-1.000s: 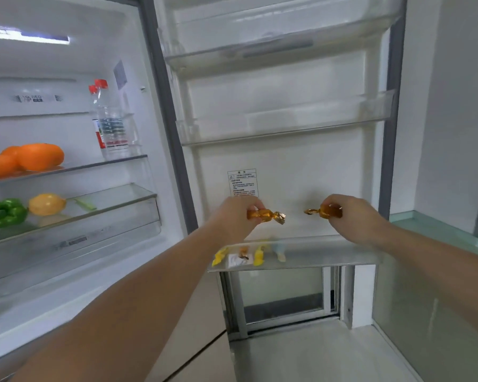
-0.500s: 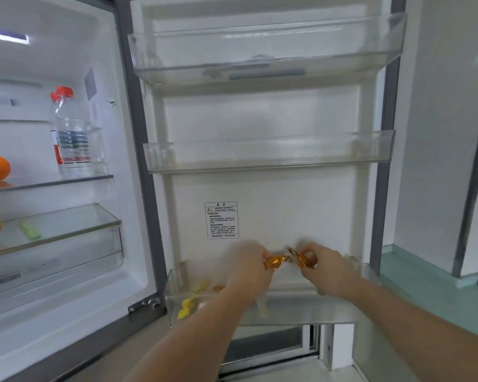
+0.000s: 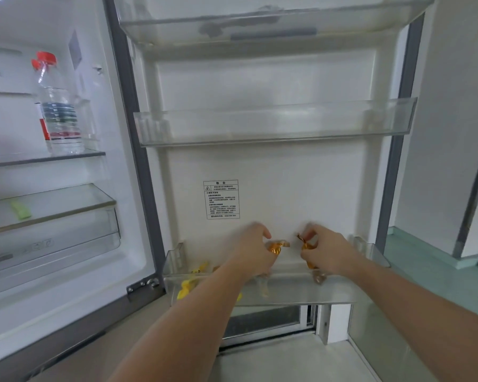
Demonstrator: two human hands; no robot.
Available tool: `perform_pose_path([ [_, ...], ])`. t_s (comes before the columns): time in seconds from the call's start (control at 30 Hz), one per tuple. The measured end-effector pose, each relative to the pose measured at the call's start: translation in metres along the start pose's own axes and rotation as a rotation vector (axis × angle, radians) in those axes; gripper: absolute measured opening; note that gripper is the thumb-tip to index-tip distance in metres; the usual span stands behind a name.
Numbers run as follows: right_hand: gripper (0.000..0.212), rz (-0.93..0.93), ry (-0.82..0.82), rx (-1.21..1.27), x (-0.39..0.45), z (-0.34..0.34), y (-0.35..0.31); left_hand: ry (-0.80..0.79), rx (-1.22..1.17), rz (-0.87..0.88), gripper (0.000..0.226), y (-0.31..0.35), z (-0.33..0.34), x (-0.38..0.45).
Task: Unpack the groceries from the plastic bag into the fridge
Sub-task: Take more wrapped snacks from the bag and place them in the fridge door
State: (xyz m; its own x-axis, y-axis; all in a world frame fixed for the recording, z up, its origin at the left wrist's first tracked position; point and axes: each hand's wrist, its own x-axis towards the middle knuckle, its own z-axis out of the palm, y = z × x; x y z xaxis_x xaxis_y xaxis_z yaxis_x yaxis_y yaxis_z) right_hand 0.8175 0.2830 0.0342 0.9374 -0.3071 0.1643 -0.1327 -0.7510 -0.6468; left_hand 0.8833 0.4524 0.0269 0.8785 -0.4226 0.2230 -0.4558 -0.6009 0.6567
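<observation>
Yellow candies (image 3: pixel 187 285) in door bin (image 3: pixel 370 250), left

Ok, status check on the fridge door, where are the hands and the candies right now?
Left hand grips a gold-wrapped candy; right hand grips another gold candy. Both over the bottom door bin. Yellow candies already inside. Nothing blocking.

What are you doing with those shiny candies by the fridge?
A person is putting sweets away in the open fridge door. The left hand pinches one gold-wrapped candy and the right hand pinches another gold candy, both just above the bottom door bin. Some yellow-wrapped candies already lie in that bin. Inside the fridge, a water bottle stands on a shelf.
</observation>
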Motion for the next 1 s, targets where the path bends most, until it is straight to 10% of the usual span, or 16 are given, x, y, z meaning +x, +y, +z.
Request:
perform_pose_path([
  [0.63, 0.021, 0.024, -0.119, -0.137, 0.002, 0.002, -0.002, -0.264, -0.049, -0.036, 0.018, 0.001, 0.0, 0.003],
  [1.0, 0.015, -0.002, 0.067, -0.169, -0.001, 0.006, 0.001, 0.03, 0.023, 0.084, 0.013, 0.002, 0.0, -0.004],
])
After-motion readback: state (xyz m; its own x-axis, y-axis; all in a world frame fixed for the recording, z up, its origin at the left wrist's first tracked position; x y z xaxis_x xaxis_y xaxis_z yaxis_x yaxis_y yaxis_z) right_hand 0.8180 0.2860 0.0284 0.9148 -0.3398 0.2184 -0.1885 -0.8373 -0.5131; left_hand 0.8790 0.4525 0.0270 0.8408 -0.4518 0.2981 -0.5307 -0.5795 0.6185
